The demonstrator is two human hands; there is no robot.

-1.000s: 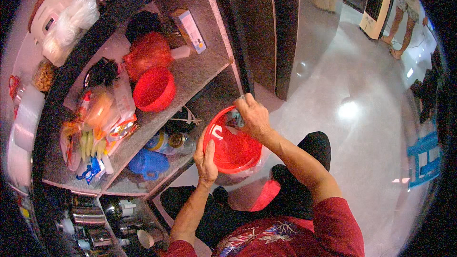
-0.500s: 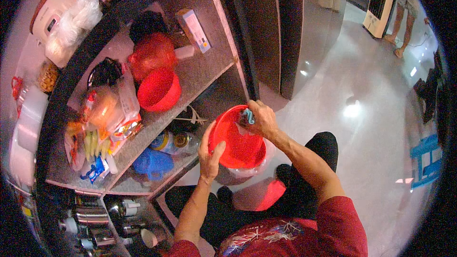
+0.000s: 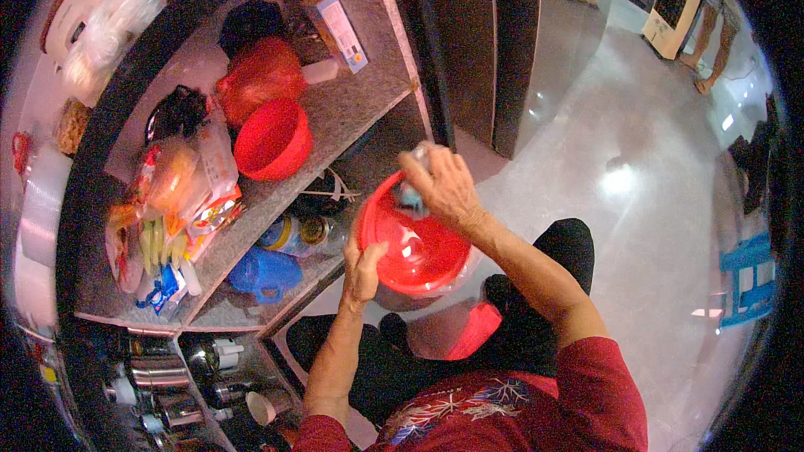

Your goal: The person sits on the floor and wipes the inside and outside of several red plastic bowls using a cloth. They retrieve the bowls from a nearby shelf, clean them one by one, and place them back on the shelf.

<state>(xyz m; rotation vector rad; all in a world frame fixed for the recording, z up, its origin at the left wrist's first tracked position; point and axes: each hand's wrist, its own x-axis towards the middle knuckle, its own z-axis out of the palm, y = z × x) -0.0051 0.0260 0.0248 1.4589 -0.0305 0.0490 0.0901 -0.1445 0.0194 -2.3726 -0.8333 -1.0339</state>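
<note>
A red plastic basin (image 3: 423, 255) is held tilted over my lap, its inside facing me. My left hand (image 3: 363, 274) grips its left rim, thumb inside and fingers around the outside. My right hand (image 3: 445, 188) is closed at the far rim on a crumpled light-blue cloth (image 3: 410, 198), which touches the inner wall. Most of the cloth is hidden under my fingers. Something clear and whitish shows beneath the basin, too covered to make out. On the shelf (image 3: 352, 134) to the left stands another red bowl (image 3: 273, 141).
Beside that bowl lie plastic bags (image 3: 176, 176) and a box (image 3: 337, 32). A blue jug (image 3: 264, 274) stands on the lower shelf, near bottles (image 3: 303, 233). Metal containers (image 3: 159, 372) fill the lower left. Far right, a person (image 3: 710, 42) stands by an air cooler (image 3: 672, 10); a blue stool (image 3: 745, 280) is nearer.
My right hand has moved up and left along the far rim with the cloth. The basin has turned slightly, showing more of its inside. My left hand keeps its grip.
</note>
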